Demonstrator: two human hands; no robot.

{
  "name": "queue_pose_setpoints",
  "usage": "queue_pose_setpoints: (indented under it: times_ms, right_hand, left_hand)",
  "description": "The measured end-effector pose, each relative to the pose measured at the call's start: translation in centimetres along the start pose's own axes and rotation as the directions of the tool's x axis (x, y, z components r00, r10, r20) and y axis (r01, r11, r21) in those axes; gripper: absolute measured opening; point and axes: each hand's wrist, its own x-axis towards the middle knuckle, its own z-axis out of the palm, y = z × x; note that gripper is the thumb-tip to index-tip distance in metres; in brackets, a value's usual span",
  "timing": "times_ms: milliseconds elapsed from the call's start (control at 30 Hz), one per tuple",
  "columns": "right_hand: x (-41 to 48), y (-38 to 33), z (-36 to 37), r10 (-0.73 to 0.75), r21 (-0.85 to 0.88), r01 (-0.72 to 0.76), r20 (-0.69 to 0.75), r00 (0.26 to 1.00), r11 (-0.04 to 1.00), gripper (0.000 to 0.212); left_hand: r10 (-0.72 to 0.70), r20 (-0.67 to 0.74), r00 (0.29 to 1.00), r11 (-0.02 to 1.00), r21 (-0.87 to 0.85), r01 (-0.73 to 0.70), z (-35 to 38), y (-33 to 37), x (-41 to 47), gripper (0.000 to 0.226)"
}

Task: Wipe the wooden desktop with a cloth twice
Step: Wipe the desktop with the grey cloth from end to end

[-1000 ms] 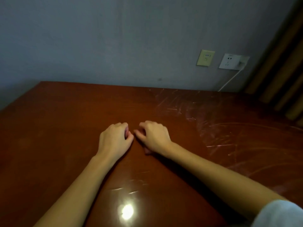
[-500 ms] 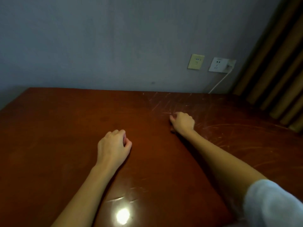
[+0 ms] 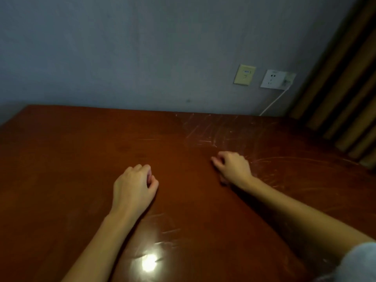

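Glossy scratched wood desktop (image 3: 81, 169) — L hand (image 3: 133, 188), R hand (image 3: 234, 166) curled.

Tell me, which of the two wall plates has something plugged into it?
The white plate, the right-hand one nearer the curtain: a white plug and cord hang from it. The yellowish plate beside it has nothing plugged in.

A plain grey-blue wall (image 3: 142, 47) fills the far side of the room. On it, toward the right, a yellowish switch plate (image 3: 244, 74) sits just beside a white socket (image 3: 271, 78), which has a white plug (image 3: 288, 79) in its right half and a thin white cable (image 3: 273, 102) slanting down to the left. At the far right hangs a curtain (image 3: 345, 94) in brown and dark vertical stripes.
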Motion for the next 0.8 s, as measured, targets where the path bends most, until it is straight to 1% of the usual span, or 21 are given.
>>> queue_pose_setpoints:
  times_ms: [67, 100, 167, 233, 333, 433, 533, 600, 667, 700, 800]
  right_hand:
    - [3.3, 1.2, 0.2, 0.116, 0.021, -0.116, -0.028, 0.993, 0.993, 0.037]
    - [5.0, 1.1, 0.6, 0.151, 0.020, -0.150, -0.039, 0.988, 0.988, 0.037]
    - [8.1, -0.4, 1.4, 0.176, 0.001, -0.176, -0.067, 0.982, 0.984, 0.037]
    - [10.2, -2.9, 2.3, 0.164, -0.022, -0.166, -0.076, 0.983, 0.986, 0.038]
    - [11.2, -7.7, 3.4, 0.061, -0.014, -0.061, -0.034, 0.998, 0.998, 0.037]
    - [8.8, -11.9, 3.8, -0.152, 0.053, 0.152, 0.013, 0.988, 0.987, 0.033]
    - [5.1, -11.9, 3.3, -0.360, 0.083, 0.356, 0.033, 0.932, 0.931, 0.031]
    - [3.4, -9.8, 2.6, -0.413, 0.074, 0.409, 0.039, 0.910, 0.909, 0.031]
    - [3.0, -6.3, 2.1, -0.374, 0.063, 0.372, 0.037, 0.927, 0.926, 0.032]
    - [3.4, -4.5, 1.7, -0.320, 0.062, 0.317, 0.038, 0.947, 0.946, 0.033]
    - [6.1, 1.1, 1.0, -0.087, 0.025, 0.087, 0.015, 0.996, 0.996, 0.038]
  left_hand:
    - [0.006, -0.002, 1.000, 1.000, 0.004, -0.006, 0.0, 0.0, 0.0, 0.020]
    - [0.014, -0.008, 1.000, 1.000, 0.002, -0.014, 0.0, 0.0, 0.0, 0.021]
    - [0.027, -0.019, 0.999, 1.000, 0.004, -0.027, -0.1, 0.0, 0.0, 0.022]
    - [0.028, -0.018, 0.999, 1.000, 0.004, -0.028, 0.0, -0.2, 0.0, 0.022]
    - [0.026, -0.015, 1.000, 1.000, 0.005, -0.026, 0.1, -0.3, -0.1, 0.021]
    - [0.049, -0.023, 0.999, 0.999, 0.016, -0.049, 0.2, -0.4, -0.1, 0.023]
    - [0.077, -0.022, 0.997, 0.996, 0.052, -0.075, 0.2, -0.4, 0.0, 0.025]
    - [0.084, -0.012, 0.996, 0.993, 0.078, -0.083, 0.3, -0.3, 0.1, 0.025]
    - [0.084, 0.011, 0.996, 0.992, 0.088, -0.085, 0.5, -0.1, 0.3, 0.023]
    - [0.086, 0.024, 0.996, 0.992, 0.089, -0.088, 0.5, 0.1, 0.6, 0.021]
    - [0.107, 0.079, 0.991, 0.990, 0.078, -0.113, 0.6, 0.6, 2.1, 0.018]
